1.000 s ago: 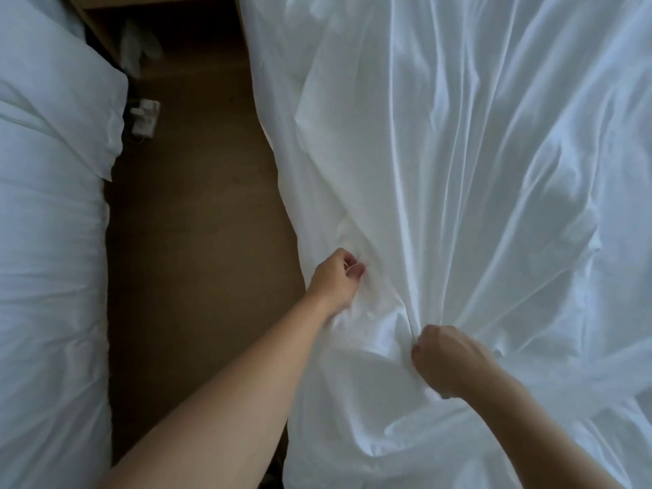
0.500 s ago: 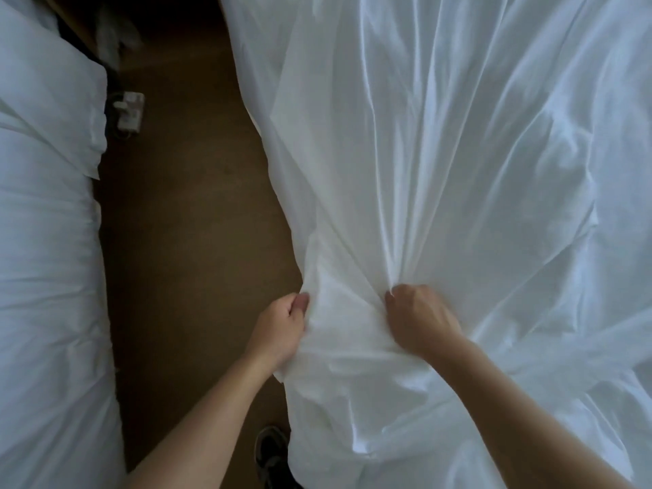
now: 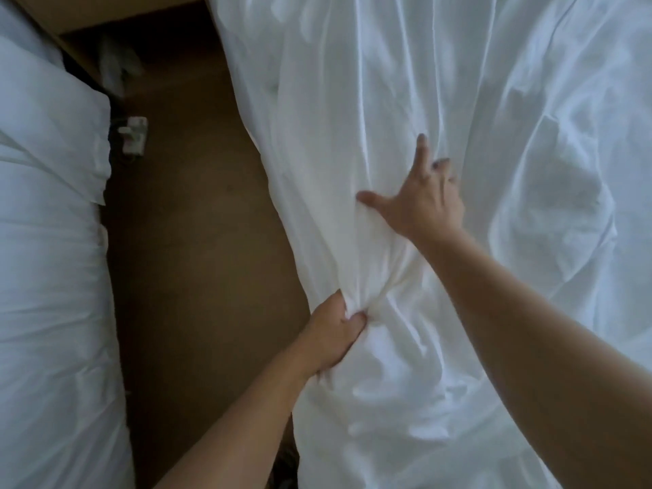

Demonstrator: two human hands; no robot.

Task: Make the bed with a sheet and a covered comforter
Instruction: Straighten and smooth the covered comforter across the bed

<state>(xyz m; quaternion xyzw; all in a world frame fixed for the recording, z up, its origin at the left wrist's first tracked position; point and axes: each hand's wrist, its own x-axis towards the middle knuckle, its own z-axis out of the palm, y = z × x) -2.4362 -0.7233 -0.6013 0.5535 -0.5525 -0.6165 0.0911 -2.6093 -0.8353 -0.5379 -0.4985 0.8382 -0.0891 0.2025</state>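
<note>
A white, heavily wrinkled comforter cover (image 3: 441,100) lies spread over the bed on the right and hangs over its left side. My left hand (image 3: 333,335) grips a bunched fold of this fabric at the bed's left edge, fingers curled into the cloth. Farther up the bed, my right hand (image 3: 418,197) is spread wide with thumb and fingers splayed, over or on the cover. A darker, lumpy shape (image 3: 550,206) shows through the cloth to the right of that hand.
A second bed (image 3: 46,294) with white bedding and a pillow (image 3: 53,135) fills the left side. Between the beds runs a strip of brown floor (image 3: 197,259). A white plug or adapter (image 3: 134,134) lies on the floor near a wooden nightstand (image 3: 106,15).
My right hand has let go of the bunched fabric, opened and moved up the bed. My left hand keeps gripping the cloth at the bed's edge and sits lower in view.
</note>
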